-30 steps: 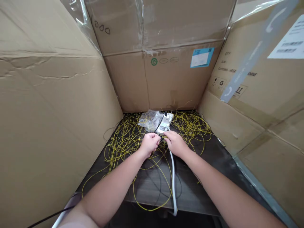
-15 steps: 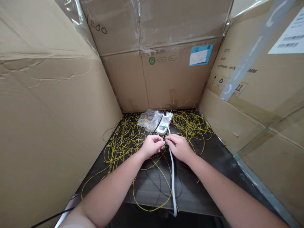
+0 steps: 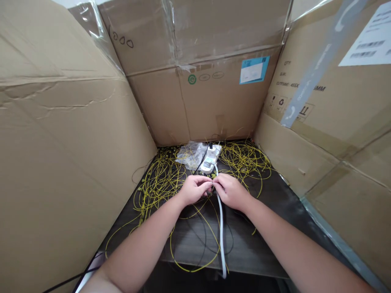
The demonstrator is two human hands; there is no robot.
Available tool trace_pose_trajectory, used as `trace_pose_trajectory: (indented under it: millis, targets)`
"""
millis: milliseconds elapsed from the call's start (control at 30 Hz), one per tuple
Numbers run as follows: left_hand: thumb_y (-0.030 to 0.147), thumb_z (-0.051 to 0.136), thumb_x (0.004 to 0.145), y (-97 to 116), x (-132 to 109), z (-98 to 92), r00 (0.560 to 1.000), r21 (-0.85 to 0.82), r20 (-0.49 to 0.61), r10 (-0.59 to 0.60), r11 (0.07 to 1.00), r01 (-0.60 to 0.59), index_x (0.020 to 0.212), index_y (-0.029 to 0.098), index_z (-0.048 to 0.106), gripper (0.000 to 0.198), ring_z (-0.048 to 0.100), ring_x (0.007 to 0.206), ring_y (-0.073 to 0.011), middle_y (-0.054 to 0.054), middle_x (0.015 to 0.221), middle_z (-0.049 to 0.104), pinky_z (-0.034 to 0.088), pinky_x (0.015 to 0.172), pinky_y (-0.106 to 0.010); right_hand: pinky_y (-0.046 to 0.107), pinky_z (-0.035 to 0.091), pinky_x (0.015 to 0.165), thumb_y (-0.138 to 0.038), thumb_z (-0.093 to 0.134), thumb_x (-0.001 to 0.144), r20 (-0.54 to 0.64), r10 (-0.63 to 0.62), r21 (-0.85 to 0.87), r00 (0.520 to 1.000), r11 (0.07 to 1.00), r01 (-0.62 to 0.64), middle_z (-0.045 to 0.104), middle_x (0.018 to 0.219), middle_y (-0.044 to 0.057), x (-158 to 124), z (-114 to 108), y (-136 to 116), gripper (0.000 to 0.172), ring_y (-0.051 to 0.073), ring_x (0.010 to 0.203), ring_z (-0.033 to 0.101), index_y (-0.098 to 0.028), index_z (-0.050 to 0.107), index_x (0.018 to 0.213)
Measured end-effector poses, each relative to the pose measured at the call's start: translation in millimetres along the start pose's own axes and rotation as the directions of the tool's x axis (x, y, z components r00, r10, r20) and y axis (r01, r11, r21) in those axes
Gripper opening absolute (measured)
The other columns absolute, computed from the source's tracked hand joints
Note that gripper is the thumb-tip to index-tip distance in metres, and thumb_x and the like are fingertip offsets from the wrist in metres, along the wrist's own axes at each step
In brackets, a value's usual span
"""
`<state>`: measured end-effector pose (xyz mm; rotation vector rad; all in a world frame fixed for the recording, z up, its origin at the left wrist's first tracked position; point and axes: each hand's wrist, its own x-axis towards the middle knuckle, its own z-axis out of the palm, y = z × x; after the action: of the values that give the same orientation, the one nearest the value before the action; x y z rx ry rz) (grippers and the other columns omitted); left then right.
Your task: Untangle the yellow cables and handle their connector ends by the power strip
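Over the dark table (image 3: 244, 254), my left hand (image 3: 194, 189) and my right hand (image 3: 230, 190) meet fingertip to fingertip. Both are closed in a pinch, and whatever is between the fingertips is too small and hidden to name. Just beyond them lies a white power strip (image 3: 208, 166) with a black plug at its far end. Its thick white cable (image 3: 222, 236) runs toward me, passing under my right fingers and over the table's front edge. Thin yellow wires (image 3: 246, 160) lie in loose tangles on both sides of the strip.
A crumpled clear plastic bag (image 3: 191, 156) lies left of the strip. Tall cardboard boxes wall in the table: a left box (image 3: 61, 162), a back box (image 3: 220, 106) and a right box (image 3: 324, 138). One yellow loop hangs over the front edge.
The fingertips have drawn closer together, and a small dark piece seen between them before is now hidden. The whole view has shifted slightly.
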<state>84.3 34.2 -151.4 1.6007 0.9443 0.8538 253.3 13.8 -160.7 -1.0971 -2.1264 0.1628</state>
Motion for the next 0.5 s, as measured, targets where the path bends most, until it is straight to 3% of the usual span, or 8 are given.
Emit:
trace_pose_trajectory:
  millis: [133, 167, 233, 300, 333, 433, 500]
  targets:
    - [0.035, 0.058, 0.073, -1, 2, -3.9, 0.992, 0.051, -0.122, 0.020, 0.999, -0.014, 0.082, 0.012, 0.066, 0.025, 0.052, 0.046, -0.0088, -0.002, 0.059, 0.060, 0.045, 0.047, -0.021, 0.028, 0.040, 0.064, -0.018, 0.045, 0.077, -0.237, 0.128, 0.013, 0.963, 0.992, -0.129, 0.052, 0.067, 0.004, 2, -10, 7, 0.013, 0.014, 0.065, 0.048, -0.018, 0.050, 0.066]
    - [0.035, 0.057, 0.074, -1, 2, -5.4, 0.987, 0.088, -0.152, 0.050, 0.995, -0.037, 0.083, 0.013, 0.066, 0.025, 0.052, 0.046, -0.0093, -0.002, 0.060, 0.060, 0.045, 0.047, -0.021, 0.028, 0.041, 0.063, -0.020, 0.046, 0.076, -0.316, 0.208, 0.072, 0.926, 0.978, -0.195, 0.053, 0.066, 0.003, 3, -13, 10, 0.012, 0.014, 0.064, 0.049, -0.018, 0.050, 0.065]
    - [0.033, 0.054, 0.076, 0, 1, -8.7, 0.966, 0.213, -0.198, 0.164, 0.970, -0.121, 0.083, 0.014, 0.067, 0.024, 0.053, 0.050, -0.0106, -0.002, 0.061, 0.061, 0.045, 0.050, -0.022, 0.029, 0.044, 0.063, -0.023, 0.047, 0.075, -0.432, 0.423, 0.325, 0.796, 0.897, -0.300, 0.054, 0.066, 0.003, 5, -19, 17, 0.010, 0.014, 0.063, 0.052, -0.018, 0.051, 0.066]
    - [0.030, 0.053, 0.077, 2, 0, -11.3, 0.928, 0.372, -0.206, 0.311, 0.902, -0.220, 0.083, 0.016, 0.068, 0.020, 0.055, 0.055, -0.0116, -0.003, 0.063, 0.062, 0.044, 0.055, -0.022, 0.032, 0.048, 0.063, -0.025, 0.044, 0.074, -0.416, 0.640, 0.675, 0.646, 0.694, -0.252, 0.057, 0.068, 0.003, 9, -25, 24, 0.010, 0.015, 0.064, 0.057, -0.018, 0.049, 0.069]
    - [0.028, 0.053, 0.078, 3, -1, -12.2, 0.905, 0.439, -0.197, 0.376, 0.860, -0.261, 0.083, 0.017, 0.068, 0.019, 0.055, 0.058, -0.0122, -0.003, 0.066, 0.063, 0.044, 0.058, -0.023, 0.034, 0.049, 0.064, -0.026, 0.043, 0.074, -0.358, 0.717, 0.814, 0.599, 0.554, -0.177, 0.058, 0.069, 0.003, 11, -29, 27, 0.010, 0.016, 0.065, 0.059, -0.018, 0.048, 0.070]
    - [0.025, 0.052, 0.078, 5, -2, -12.9, 0.860, 0.537, -0.175, 0.480, 0.778, -0.325, 0.084, 0.019, 0.068, 0.018, 0.056, 0.063, -0.0135, -0.004, 0.071, 0.064, 0.044, 0.064, -0.024, 0.035, 0.052, 0.065, -0.024, 0.041, 0.069, -0.182, 0.806, 0.977, 0.563, 0.211, 0.014, 0.056, 0.064, 0.001, 16, -43, 34, 0.007, 0.015, 0.064, 0.060, -0.019, 0.040, 0.064]
    - [0.025, 0.052, 0.079, 4, -2, -13.2, 0.851, 0.556, -0.174, 0.496, 0.762, -0.331, 0.084, 0.019, 0.068, 0.018, 0.056, 0.064, -0.0140, -0.005, 0.072, 0.064, 0.044, 0.066, -0.025, 0.027, 0.050, 0.053, -0.021, 0.042, 0.066, -0.154, 0.824, 0.988, 0.545, 0.121, 0.096, 0.045, 0.053, -0.004, 15, -54, 39, 0.012, 0.009, 0.049, 0.051, -0.020, 0.032, 0.059]
